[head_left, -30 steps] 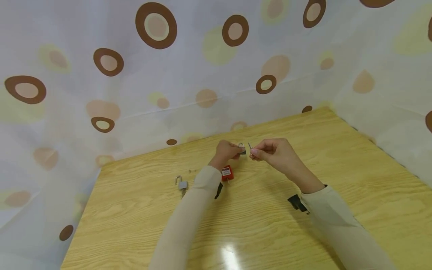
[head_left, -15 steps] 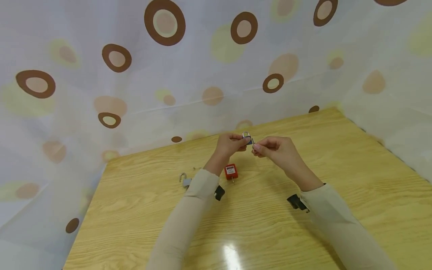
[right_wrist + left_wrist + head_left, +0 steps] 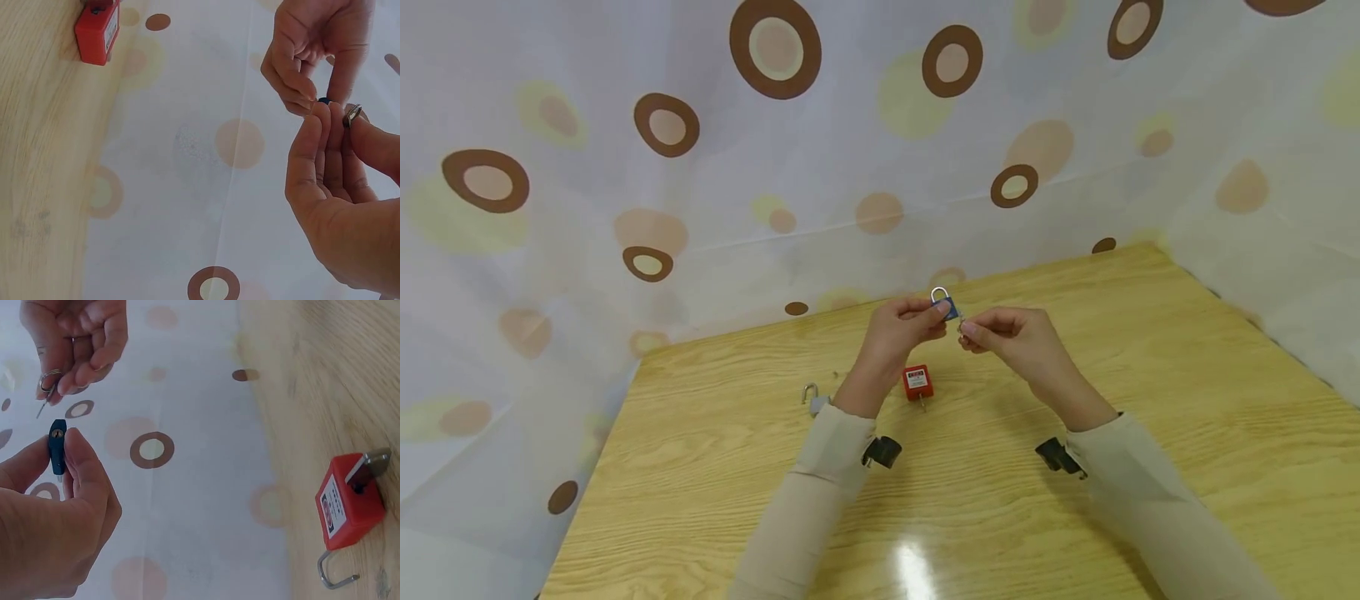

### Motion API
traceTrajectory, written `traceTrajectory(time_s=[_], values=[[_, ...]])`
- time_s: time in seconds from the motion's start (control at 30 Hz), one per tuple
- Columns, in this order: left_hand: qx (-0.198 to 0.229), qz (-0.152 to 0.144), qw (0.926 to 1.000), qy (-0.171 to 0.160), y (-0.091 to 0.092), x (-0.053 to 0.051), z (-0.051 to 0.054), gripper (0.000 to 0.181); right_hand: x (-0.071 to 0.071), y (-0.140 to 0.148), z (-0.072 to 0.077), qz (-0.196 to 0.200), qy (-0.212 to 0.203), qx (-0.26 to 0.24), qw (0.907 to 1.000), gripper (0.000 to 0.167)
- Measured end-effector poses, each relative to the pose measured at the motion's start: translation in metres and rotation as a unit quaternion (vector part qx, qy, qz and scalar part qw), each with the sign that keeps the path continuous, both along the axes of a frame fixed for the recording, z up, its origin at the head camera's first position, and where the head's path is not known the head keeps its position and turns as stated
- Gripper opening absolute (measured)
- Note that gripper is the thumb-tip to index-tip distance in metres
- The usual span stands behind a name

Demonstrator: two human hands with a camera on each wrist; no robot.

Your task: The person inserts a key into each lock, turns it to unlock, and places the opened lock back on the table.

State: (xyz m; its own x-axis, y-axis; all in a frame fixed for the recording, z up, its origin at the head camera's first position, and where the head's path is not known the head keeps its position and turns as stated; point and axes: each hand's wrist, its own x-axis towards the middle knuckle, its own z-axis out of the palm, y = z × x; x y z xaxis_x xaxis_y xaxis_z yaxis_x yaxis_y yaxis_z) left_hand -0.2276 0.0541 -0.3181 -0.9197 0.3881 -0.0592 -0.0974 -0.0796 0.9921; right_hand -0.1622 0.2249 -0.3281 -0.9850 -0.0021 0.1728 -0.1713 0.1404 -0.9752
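My left hand (image 3: 887,337) pinches a small blue padlock (image 3: 945,308) between thumb and fingers, above the table with its shackle pointing up. In the left wrist view, the keyhole end of the padlock (image 3: 57,440) faces my right hand (image 3: 81,344). That hand, right of the padlock in the head view, pinches a small key (image 3: 45,405) on a metal ring (image 3: 50,380). The key's tip looks close to the keyhole but apart from it. From the right wrist, the ring (image 3: 353,115) shows at the thumb, and the padlock is mostly hidden behind fingers.
A red padlock (image 3: 917,382) with a white label lies on the wooden table (image 3: 700,467), a key in its bottom. Left of it is a grey padlock (image 3: 818,405) with its shackle open, partly covered by the left sleeve. A patterned cloth (image 3: 820,167) hangs behind the table.
My left hand has raised the blue padlock and turned its blue face into view. The gap between padlock and key has narrowed. The right hand has stayed nearly in place.
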Motion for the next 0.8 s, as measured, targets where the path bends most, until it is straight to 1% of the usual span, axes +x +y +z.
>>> traceTrajectory(time_s=[0.13,0.23,0.37,0.5,0.63,0.8], values=[[0.042,0.005,0.9987,-0.029,-0.005,0.006,0.001,0.031,0.001,-0.003,0.0,0.003,0.0,-0.001,1.0,0.03],[0.072,0.014,0.9958,-0.055,-0.007,0.011,0.002,0.03,0.002,-0.006,-0.001,0.008,-0.004,0.009,0.9999,0.029],[0.085,0.028,0.9935,-0.07,-0.009,0.016,0.004,0.024,0.003,-0.009,-0.002,0.016,-0.008,0.03,0.9994,0.026],[0.1,0.038,0.9915,-0.074,-0.01,0.02,0.005,0.017,0.006,-0.013,0.0,0.02,-0.012,0.044,0.9988,0.024],[0.112,0.043,0.9906,-0.065,-0.011,0.023,0.005,0.011,0.009,-0.016,0.003,0.024,-0.018,0.049,0.9983,0.024],[0.104,0.05,0.9923,-0.047,-0.011,0.025,0.003,0.009,0.01,-0.017,0.005,0.031,-0.023,0.048,0.9981,0.024]])
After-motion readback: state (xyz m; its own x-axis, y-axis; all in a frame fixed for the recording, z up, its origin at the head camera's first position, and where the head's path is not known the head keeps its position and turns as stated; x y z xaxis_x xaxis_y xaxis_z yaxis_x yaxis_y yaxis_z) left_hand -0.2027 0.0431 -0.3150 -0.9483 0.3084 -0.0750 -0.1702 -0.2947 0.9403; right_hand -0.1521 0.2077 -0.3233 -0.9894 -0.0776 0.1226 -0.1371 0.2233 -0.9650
